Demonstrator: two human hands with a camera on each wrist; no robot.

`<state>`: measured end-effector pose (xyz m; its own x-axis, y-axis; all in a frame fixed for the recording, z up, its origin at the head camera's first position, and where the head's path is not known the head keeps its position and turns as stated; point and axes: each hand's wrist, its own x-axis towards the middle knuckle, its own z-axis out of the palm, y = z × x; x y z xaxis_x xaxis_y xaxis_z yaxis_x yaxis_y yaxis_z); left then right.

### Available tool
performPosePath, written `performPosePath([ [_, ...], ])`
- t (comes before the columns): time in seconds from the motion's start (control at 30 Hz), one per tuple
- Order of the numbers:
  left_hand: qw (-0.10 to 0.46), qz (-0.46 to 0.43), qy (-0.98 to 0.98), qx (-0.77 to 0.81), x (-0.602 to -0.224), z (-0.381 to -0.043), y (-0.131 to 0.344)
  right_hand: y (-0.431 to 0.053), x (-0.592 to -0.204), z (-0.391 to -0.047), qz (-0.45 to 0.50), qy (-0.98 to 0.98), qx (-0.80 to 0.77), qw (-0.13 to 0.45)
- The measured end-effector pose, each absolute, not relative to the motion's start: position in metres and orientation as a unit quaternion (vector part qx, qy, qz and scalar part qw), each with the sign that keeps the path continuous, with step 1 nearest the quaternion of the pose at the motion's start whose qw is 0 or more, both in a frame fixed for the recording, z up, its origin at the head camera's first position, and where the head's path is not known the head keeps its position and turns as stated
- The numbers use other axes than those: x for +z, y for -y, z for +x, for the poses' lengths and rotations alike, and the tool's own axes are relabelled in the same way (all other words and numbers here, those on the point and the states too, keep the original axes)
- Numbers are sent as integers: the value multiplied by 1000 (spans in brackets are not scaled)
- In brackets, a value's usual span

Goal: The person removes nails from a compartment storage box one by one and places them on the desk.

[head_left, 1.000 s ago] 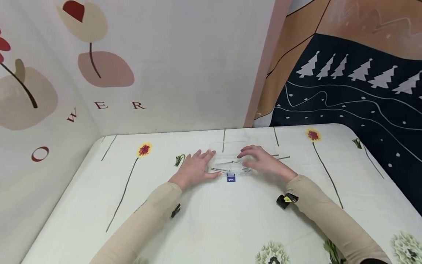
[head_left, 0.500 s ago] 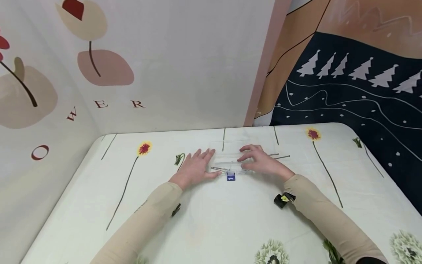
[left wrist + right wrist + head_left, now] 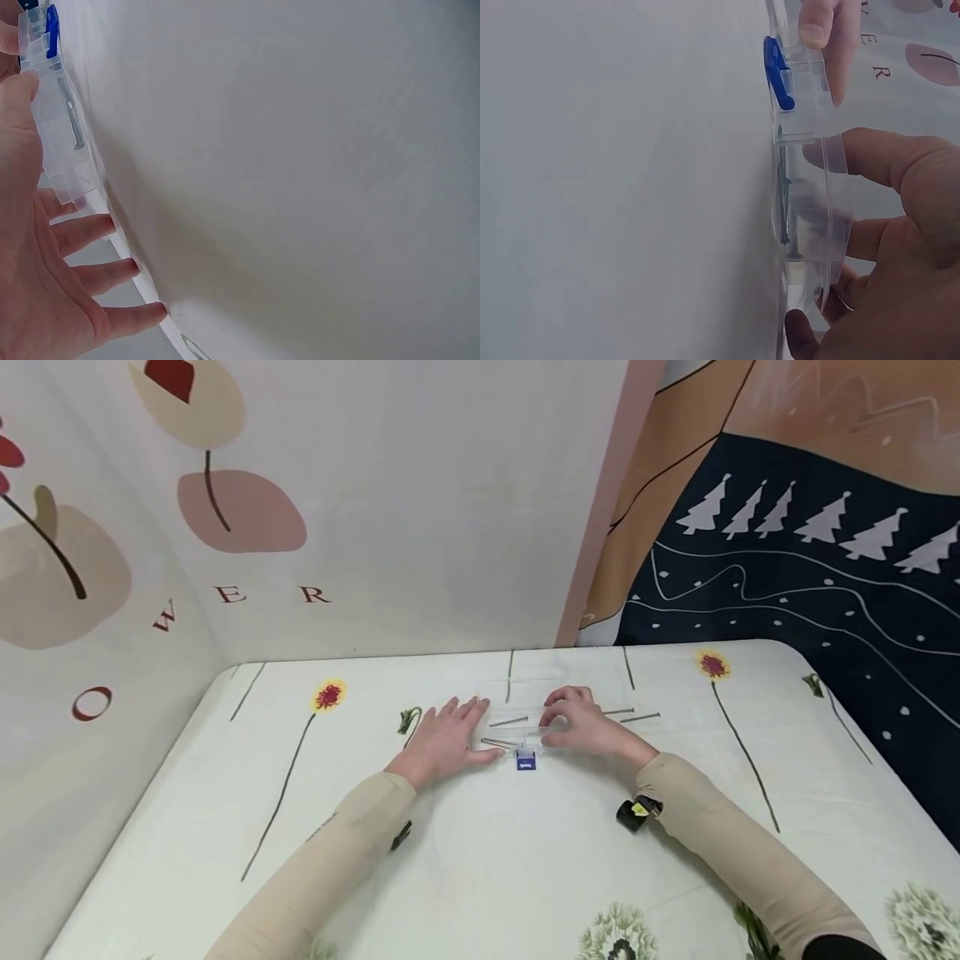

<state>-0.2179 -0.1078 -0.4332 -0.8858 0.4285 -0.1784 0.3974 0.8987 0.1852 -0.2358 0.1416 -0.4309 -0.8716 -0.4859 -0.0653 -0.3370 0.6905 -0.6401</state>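
A clear plastic compartment box [image 3: 799, 124] with a blue latch [image 3: 526, 761] lies on the table, its lid [image 3: 497, 692] laid back on the far side. Long metal nails [image 3: 501, 743] are in its near left compartment; another nail [image 3: 508, 721] lies just behind them. My left hand [image 3: 444, 737] is spread flat at the box's left end, fingers straight, thumb at the near wall. Reaching into the right half of the box, my right hand [image 3: 585, 722] has its fingers bent down, the thumb [image 3: 821, 154] behind the clear wall. I cannot tell what its fingertips hold.
Two long nails [image 3: 640, 717] stick out to the right past my right hand. A white flower-printed cloth [image 3: 480, 868] covers the table. Behind it rise a pale printed wall hanging [image 3: 450, 527] and a dark tree-patterned one [image 3: 787, 585].
My right hand has moved slightly left and its fingers have bent further down into the box. A nail now shows in the compartment beside it. My left hand stays put.
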Motion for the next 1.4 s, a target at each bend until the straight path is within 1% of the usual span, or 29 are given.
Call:
performPosePath([
  [0.23, 103, 214, -969, 73, -434, -220, 109, -139, -431, -238, -228, -917, -307, 117],
  [0.47, 113, 213, -967, 78, -433, -219, 108, -144, -426, -236, -233, -916, -299, 133],
  [0.73, 107, 213, -968, 79, -432, -220, 108, -145, -427, -238, -254, -915, -287, 126],
  [0.93, 108, 212, -968, 78, -434, -220, 108, -143, -429, -239, -267, -910, -283, 144],
  [1.4, 111, 210, -967, 87, -434, -220, 108, -142, -431, -239, -271, -910, -279, 145],
])
